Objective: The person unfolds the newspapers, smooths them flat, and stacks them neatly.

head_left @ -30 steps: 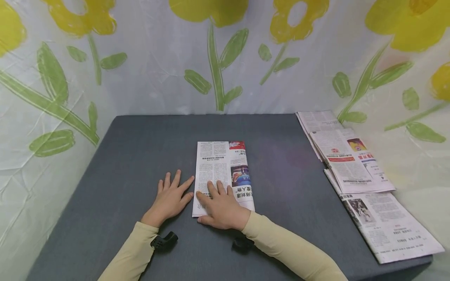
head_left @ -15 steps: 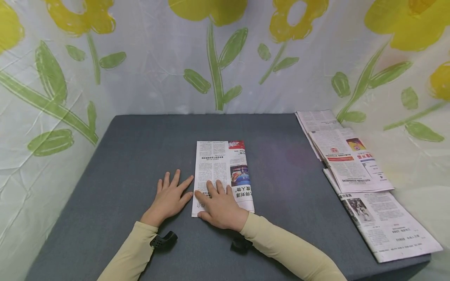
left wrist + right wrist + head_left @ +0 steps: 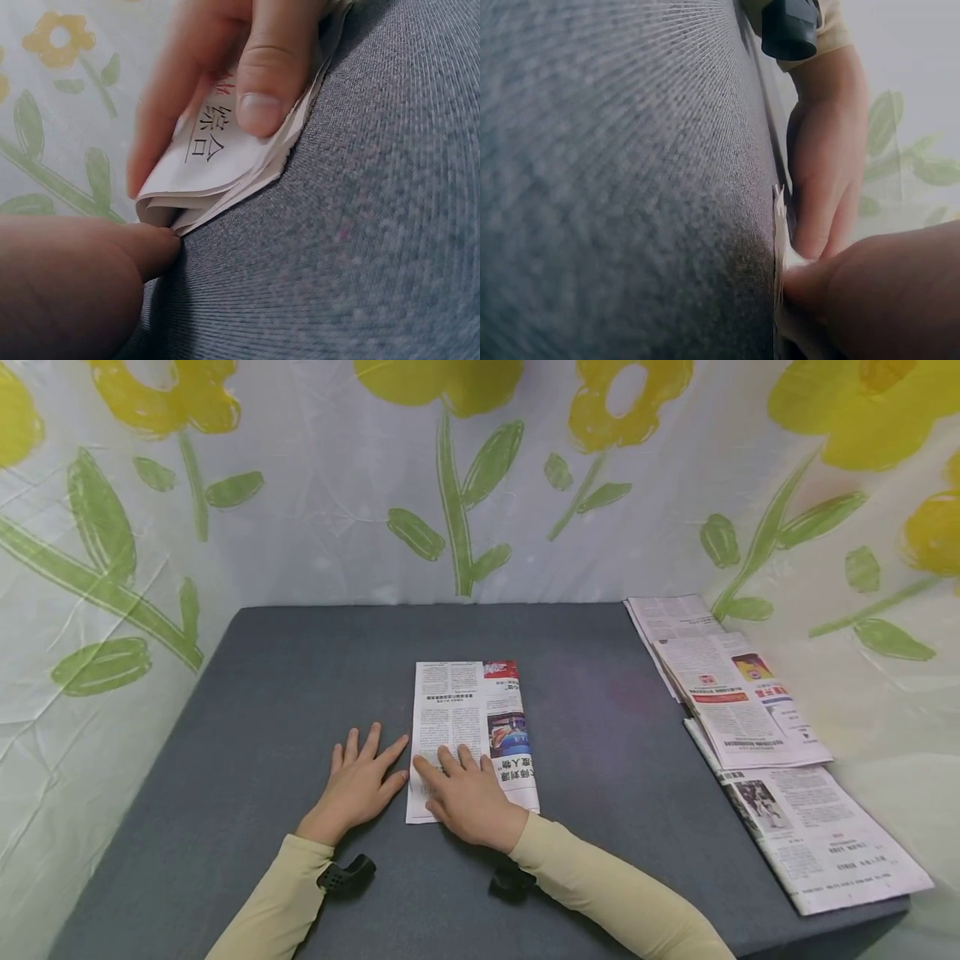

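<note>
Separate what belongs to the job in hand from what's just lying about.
In the job:
rectangular folded white printed newspaper
left hand
right hand
dark grey fabric-topped table

Apparently just lying about:
overlapping white printed newspapers, right side

Soft even light in the head view, small print on the newspaper unreadable, faint purplish haze on the tablecloth right of centre, left wrist view dimmer, shadowed lower left, right wrist view blurred, backdrop pale upper right
</note>
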A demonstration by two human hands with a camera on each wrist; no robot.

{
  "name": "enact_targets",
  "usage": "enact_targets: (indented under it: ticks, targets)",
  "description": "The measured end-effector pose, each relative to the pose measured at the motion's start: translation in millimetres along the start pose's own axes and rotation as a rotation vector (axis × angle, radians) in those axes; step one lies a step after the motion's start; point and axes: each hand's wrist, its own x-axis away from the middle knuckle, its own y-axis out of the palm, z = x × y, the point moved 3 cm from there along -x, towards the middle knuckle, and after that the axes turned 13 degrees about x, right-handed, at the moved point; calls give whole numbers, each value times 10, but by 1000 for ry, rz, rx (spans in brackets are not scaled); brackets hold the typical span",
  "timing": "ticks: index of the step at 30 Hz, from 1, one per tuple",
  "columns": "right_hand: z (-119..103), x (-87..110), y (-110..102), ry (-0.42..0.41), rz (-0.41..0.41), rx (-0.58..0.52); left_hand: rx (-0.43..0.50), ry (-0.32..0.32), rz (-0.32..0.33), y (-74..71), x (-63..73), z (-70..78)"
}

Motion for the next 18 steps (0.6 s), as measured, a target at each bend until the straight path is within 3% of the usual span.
enact_targets:
  ticks: [8, 18]
  targets:
    - [149, -45, -61, 18, 130, -158, 21, 5, -2, -2, 5, -5]
    - [594, 77, -245, 272, 394, -475, 46, -3, -18, -2, 6, 0]
